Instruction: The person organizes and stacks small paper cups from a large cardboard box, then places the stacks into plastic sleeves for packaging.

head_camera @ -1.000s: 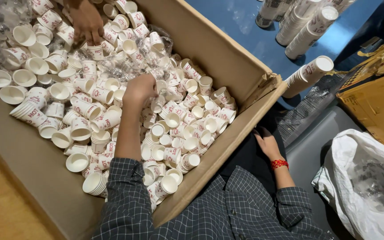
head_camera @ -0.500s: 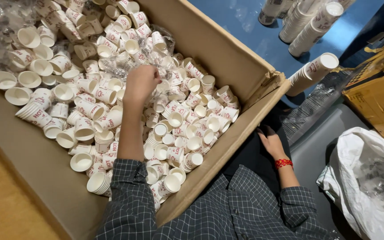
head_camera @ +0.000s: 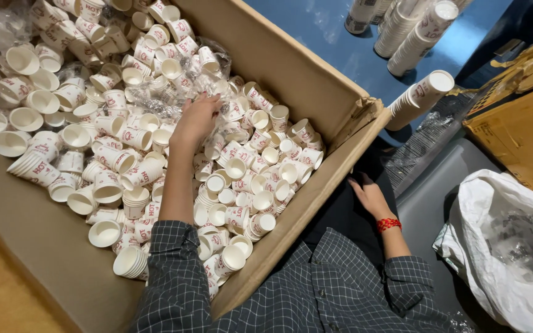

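The left hand [head_camera: 197, 118] reaches deep into a large cardboard box [head_camera: 316, 80] and lies on a heap of small white paper cups [head_camera: 235, 166] with red print. Its fingers [head_camera: 212, 102] are loosely spread and curled down onto crinkled clear plastic wrap [head_camera: 155, 106] that lies among the cups just beyond and to the left of the hand. Whether the fingertips pinch the wrap or a cup under it I cannot tell, since they dip out of sight between the cups. Loose cups lie on every side of this hand: upright, tipped over, and some nested in short stacks [head_camera: 27, 165] well to its left.

The right hand [head_camera: 370, 196] is outside the box, close against its near right wall, palm down on a dark surface with the fingers together and slightly bent. It holds nothing that can be seen. A red beaded bracelet [head_camera: 388, 224] sits on its wrist, and both arms wear checked sleeves [head_camera: 174, 277].

Beyond the right hand, a long stack of cups [head_camera: 421, 95] lies tilted against the box corner, and more stacks [head_camera: 411, 28] stand farther off on a blue floor, cut off by the top edge. To the right of that hand lies a white plastic bag [head_camera: 501, 246], its contents unclear, partly cut by the frame.
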